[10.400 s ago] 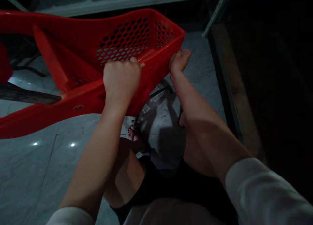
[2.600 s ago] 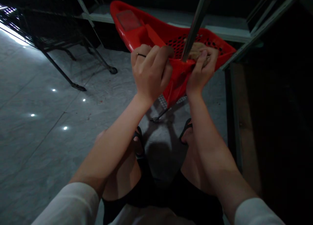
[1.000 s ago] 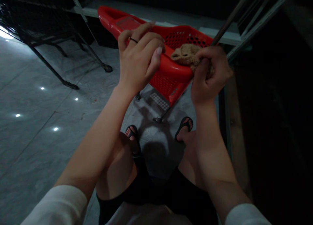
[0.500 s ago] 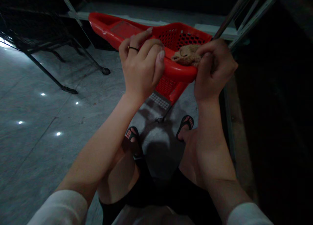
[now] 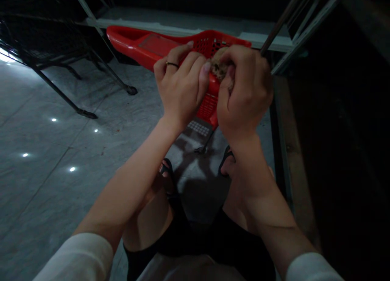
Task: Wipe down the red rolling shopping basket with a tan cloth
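A red plastic shopping cart (image 5: 129,47) stands in front of me, its solid rim above perforated basket walls. My left hand (image 5: 184,79), with a dark ring on one finger, is closed over the near rim. Bunched in the fingers of my right hand (image 5: 246,83) is a fuzzy brown cloth (image 5: 218,63). It lies against the rim just right of my left hand. My right hand covers much of the cloth and the rim's right end.
Beyond the cart runs a pale shelf (image 5: 170,24) with metal uprights. Dark wire carts on casters (image 5: 131,90) stand at the left. A ledge (image 5: 292,151) lies along the right. Below are my sandalled feet on the grey floor (image 5: 61,199).
My right hand has moved left along the cart's rim with the brown cloth, closer to my left hand. The cart's right end has shifted left and slightly down. My left hand keeps its grip.
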`<act>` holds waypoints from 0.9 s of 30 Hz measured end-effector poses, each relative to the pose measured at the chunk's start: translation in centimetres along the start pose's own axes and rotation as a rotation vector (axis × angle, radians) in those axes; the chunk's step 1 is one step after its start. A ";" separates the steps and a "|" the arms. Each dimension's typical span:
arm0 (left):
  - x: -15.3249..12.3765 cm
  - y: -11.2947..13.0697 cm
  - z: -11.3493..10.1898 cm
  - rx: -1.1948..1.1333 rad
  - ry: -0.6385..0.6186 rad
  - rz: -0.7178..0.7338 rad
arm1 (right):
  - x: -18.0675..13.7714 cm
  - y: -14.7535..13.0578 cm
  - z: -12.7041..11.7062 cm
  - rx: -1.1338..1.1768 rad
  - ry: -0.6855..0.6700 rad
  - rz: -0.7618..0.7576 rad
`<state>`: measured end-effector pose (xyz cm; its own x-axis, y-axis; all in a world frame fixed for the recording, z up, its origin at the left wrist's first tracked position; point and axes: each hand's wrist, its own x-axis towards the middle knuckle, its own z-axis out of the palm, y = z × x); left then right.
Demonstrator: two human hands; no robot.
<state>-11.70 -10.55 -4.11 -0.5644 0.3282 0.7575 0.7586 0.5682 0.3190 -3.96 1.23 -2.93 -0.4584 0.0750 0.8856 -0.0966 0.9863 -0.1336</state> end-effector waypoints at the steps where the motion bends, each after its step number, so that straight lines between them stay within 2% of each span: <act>1: 0.0 -0.3 -0.4 0.007 0.002 0.053 | -0.3 0.6 0.3 -0.012 0.043 -0.023; 4: 0.4 -2.6 -1.7 0.023 0.081 0.201 | -1.3 3.3 1.6 0.092 0.237 -0.177; 7: 1.3 -7.0 -2.3 0.123 0.178 0.222 | -2.1 6.1 2.6 0.276 0.384 -0.256; 9: 1.9 -9.6 -2.3 0.230 0.122 0.159 | -2.3 7.1 2.9 0.333 0.420 -0.235; 11: 2.1 -10.8 -2.0 0.264 0.051 0.091 | -2.2 7.1 2.7 0.357 0.433 -0.206; 13: 1.9 -10.4 -1.7 0.218 0.057 0.064 | -1.9 6.1 2.0 0.331 0.410 -0.132; 15: 1.6 -9.2 -1.3 0.132 0.122 0.026 | -1.5 4.4 1.0 0.211 0.302 -0.024; 19: 1.0 -7.0 -0.7 -0.051 0.177 -0.108 | -0.3 0.2 -0.7 -0.176 -0.098 0.095; 21: 0.7 -6.1 -0.7 -0.077 0.166 -0.136 | 0.2 -1.4 -0.8 -0.265 -0.230 0.136; 23: 0.3 -5.0 -1.0 -0.038 0.164 -0.130 | 0.5 -2.4 -0.6 -0.282 -0.259 0.162; 27: -0.6 -2.0 -2.2 0.036 0.134 -0.114 | 0.4 -2.2 -0.2 -0.263 -0.181 0.191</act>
<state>-12.18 -13.58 -3.91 -0.5960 0.1583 0.7872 0.6788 0.6231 0.3886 -3.76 -0.88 -2.23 -0.5972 0.2578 0.7595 0.2258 0.9627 -0.1492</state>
